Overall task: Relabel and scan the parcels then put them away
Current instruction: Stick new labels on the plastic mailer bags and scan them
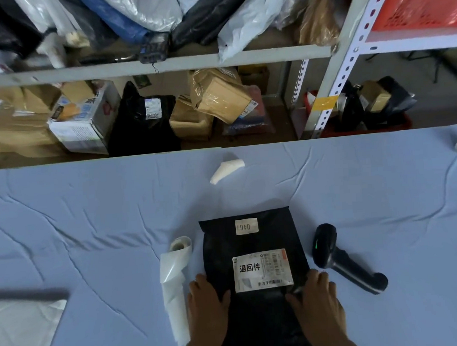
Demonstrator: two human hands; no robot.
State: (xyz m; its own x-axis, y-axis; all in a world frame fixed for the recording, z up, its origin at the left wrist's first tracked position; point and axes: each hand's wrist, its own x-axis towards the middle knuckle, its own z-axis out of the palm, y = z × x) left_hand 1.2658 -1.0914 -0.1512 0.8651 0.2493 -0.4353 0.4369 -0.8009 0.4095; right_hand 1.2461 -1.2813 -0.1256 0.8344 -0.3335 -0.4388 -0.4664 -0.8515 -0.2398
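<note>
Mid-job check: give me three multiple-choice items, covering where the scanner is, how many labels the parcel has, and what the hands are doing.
1. The scanner lies: A) left of the black parcel; B) right of it; C) on top of it.
2. White labels on the parcel: A) one; B) two; C) four.
3. The hands: A) both hold the parcel; B) one holds the scanner; C) neither touches anything.
Key: 1 B, it lies beside the parcel's right edge. 2 B, a small label and a large label. 3 A, the left hand and right hand grip its sides.
</note>
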